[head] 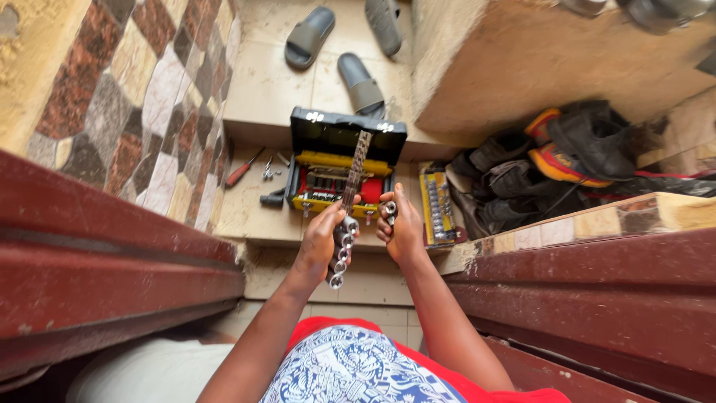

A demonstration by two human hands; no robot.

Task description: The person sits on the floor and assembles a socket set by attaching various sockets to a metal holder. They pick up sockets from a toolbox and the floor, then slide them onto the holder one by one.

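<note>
Steel socket rail (347, 216) gripped in left hand (322, 242) | right hand (400, 227) pinches socket (389, 209)

Grey sandals (360, 80) on upper step; red-handled screwdriver (243, 169) on tiles; dark shoes (548, 160) piled right.

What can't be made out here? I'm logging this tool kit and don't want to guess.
- Head view: the size of the loose socket in the right hand is too small to tell.
- The lower tray of the open tool case is partly hidden by the socket rail held in the left hand.
- The small metal bits beside the red-handled screwdriver are too small to identify.
- The shoes at the top right are cut off by the edge.
</note>
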